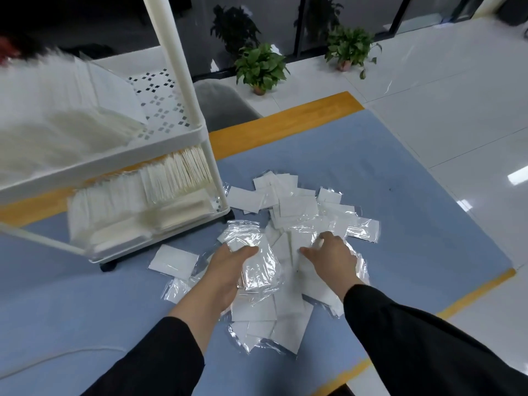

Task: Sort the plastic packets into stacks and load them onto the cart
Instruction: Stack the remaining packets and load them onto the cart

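A loose pile of white plastic packets [294,207] lies on the blue mat [400,181]. My left hand [225,272] grips a small bundle of clear-wrapped packets [258,267] at the pile's left side, thumb on top. To its right, my right hand [331,255] rests on the pile with its fingers spread. The white cart [197,132] stands on the mat at the left. Its upper tier carries stacked packets [71,130], and its lower tier holds upright rows of packets [160,181].
A single packet [174,261] lies apart near the cart's wheel [108,265]. The mat covers a wooden table [285,121]. Behind it are a grey chair [223,101] and two potted plants [260,67] on a white floor.
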`<state>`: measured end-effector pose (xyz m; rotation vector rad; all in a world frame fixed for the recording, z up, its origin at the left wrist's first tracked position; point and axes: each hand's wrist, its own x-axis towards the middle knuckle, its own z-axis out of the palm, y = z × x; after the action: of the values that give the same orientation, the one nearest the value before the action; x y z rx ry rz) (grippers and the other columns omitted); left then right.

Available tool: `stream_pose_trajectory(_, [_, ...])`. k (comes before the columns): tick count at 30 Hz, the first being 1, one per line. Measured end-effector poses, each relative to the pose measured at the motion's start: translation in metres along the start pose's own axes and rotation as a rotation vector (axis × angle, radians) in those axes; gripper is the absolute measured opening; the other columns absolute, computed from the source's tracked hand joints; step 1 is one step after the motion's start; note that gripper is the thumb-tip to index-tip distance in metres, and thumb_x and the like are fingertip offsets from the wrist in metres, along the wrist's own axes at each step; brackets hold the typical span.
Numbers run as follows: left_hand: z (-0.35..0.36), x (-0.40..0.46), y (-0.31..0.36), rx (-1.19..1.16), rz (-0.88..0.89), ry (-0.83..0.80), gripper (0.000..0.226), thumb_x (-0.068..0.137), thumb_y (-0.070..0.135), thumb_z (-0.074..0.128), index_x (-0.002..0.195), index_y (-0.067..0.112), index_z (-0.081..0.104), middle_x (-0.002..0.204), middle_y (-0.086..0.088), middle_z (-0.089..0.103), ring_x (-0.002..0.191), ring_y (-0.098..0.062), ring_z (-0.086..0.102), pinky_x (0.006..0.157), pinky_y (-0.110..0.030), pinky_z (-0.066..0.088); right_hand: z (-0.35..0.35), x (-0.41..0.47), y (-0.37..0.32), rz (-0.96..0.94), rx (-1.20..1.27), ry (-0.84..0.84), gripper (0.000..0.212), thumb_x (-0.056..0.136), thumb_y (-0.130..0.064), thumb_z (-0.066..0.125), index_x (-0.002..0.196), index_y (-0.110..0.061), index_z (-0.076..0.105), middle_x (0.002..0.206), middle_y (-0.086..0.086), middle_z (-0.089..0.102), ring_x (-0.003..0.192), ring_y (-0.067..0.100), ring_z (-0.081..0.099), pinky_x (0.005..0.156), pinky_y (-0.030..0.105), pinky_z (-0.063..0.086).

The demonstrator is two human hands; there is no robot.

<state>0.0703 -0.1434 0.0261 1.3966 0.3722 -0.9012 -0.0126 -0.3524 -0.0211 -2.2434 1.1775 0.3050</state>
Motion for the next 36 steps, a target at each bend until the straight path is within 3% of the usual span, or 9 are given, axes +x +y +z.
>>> stream_pose_trajectory(5, [-0.013, 0.011, -0.001, 0.052, 0.057, 0.048, 0.026, 0.09, 0.01, 0.073, 0.116, 0.008, 0.069, 0.108, -0.011, 0.077, 0.091, -0.021, 0.073, 0.079, -0.032, 0.055, 0.017, -0.002, -0.009, -0.026, -0.096, 0.111, 0.027, 0.095, -0.041, 0.06, 0.109, -0.017, 0.06, 0.109, 0.006, 0.056, 0.106, 0.031, 0.055, 0.093, 0.044, 0.039])
stream_pose_trajectory(9, [-0.015, 0.014, -0.005, 0.021, 0.071, 0.104, 0.024, 0.091, 0.01, 0.073, 0.114, 0.011, 0.069, 0.109, -0.01, 0.077, 0.091, -0.021, 0.073, 0.076, -0.03, 0.055, 0.0, -0.023, -0.013, -0.14, 0.477, 0.104, 0.013, 0.1, -0.029, 0.057, 0.091, -0.02, 0.059, 0.086, -0.002, 0.064, 0.08, 0.018, 0.059, 0.068, 0.023, 0.044])
stream_pose_trajectory(13, [0.001, 0.011, -0.008, 0.014, 0.029, 0.062, 0.024, 0.096, 0.03, 0.07, 0.117, 0.019, 0.066, 0.107, 0.001, 0.075, 0.09, -0.009, 0.067, 0.071, -0.025, 0.049, -0.016, -0.051, -0.03, -0.172, 0.783, 0.003, 0.008, 0.097, -0.027, 0.065, 0.092, -0.022, 0.069, 0.085, -0.005, 0.071, 0.075, 0.006, 0.062, 0.067, 0.019, 0.047])
stream_pose_trajectory(16, [0.017, 0.01, -0.012, -0.057, -0.02, 0.033, 0.052, 0.085, 0.055, 0.073, 0.129, 0.03, 0.061, 0.122, 0.004, 0.07, 0.116, -0.02, 0.065, 0.098, -0.046, 0.052, -0.005, -0.062, -0.043, -0.247, 0.681, -0.085, 0.012, 0.095, -0.022, 0.068, 0.084, -0.02, 0.068, 0.077, 0.001, 0.068, 0.065, 0.002, 0.056, 0.061, 0.013, 0.042])
stream_pose_trajectory(22, [0.017, 0.019, -0.019, -0.07, 0.063, 0.079, 0.024, 0.093, 0.017, 0.07, 0.117, 0.02, 0.07, 0.112, -0.008, 0.076, 0.106, -0.031, 0.07, 0.095, -0.051, 0.054, -0.005, -0.023, -0.037, -0.357, 0.409, 0.162, 0.009, 0.097, -0.027, 0.064, 0.104, -0.023, 0.069, 0.105, -0.002, 0.063, 0.094, 0.013, 0.06, 0.082, 0.027, 0.045])
stream_pose_trajectory(25, [0.007, 0.022, -0.016, -0.047, 0.088, 0.102, 0.02, 0.094, 0.012, 0.068, 0.111, 0.022, 0.071, 0.103, -0.002, 0.078, 0.097, -0.025, 0.071, 0.09, -0.044, 0.055, -0.011, 0.024, -0.033, -0.484, -0.068, 0.126, 0.049, 0.091, -0.028, 0.071, 0.137, -0.018, 0.057, 0.137, 0.007, 0.054, 0.122, 0.029, 0.053, 0.099, 0.043, 0.045])
stream_pose_trajectory(29, [-0.006, 0.023, -0.017, 0.026, 0.108, 0.093, 0.031, 0.086, 0.023, 0.075, 0.117, 0.025, 0.069, 0.111, 0.0, 0.077, 0.108, -0.028, 0.071, 0.101, -0.049, 0.053, -0.011, 0.067, -0.043, -0.586, -0.409, -0.053, 0.084, 0.086, -0.042, 0.073, 0.155, -0.025, 0.029, 0.161, 0.002, 0.027, 0.148, 0.026, 0.027, 0.118, 0.05, 0.026])
stream_pose_trajectory(32, [-0.016, 0.024, -0.018, 0.056, 0.102, 0.107, 0.052, 0.076, 0.035, 0.079, 0.126, 0.027, 0.066, 0.118, 0.003, 0.074, 0.115, -0.024, 0.067, 0.105, -0.05, 0.05, -0.003, 0.087, -0.046, -0.572, -0.492, -0.113, 0.087, 0.084, -0.048, 0.073, 0.154, -0.024, 0.028, 0.159, 0.0, 0.033, 0.145, 0.026, 0.034, 0.116, 0.053, 0.026])
stream_pose_trajectory(36, [-0.026, 0.026, -0.019, 0.059, 0.108, 0.128, 0.027, 0.092, 0.017, 0.072, 0.119, 0.023, 0.069, 0.11, 0.002, 0.077, 0.109, -0.023, 0.071, 0.101, -0.045, 0.053, 0.002, 0.093, -0.048, -0.669, -0.606, 0.094, 0.052, 0.091, -0.038, 0.061, 0.139, -0.023, 0.049, 0.128, 0.003, 0.062, 0.114, 0.03, 0.06, 0.093, 0.04, 0.043])
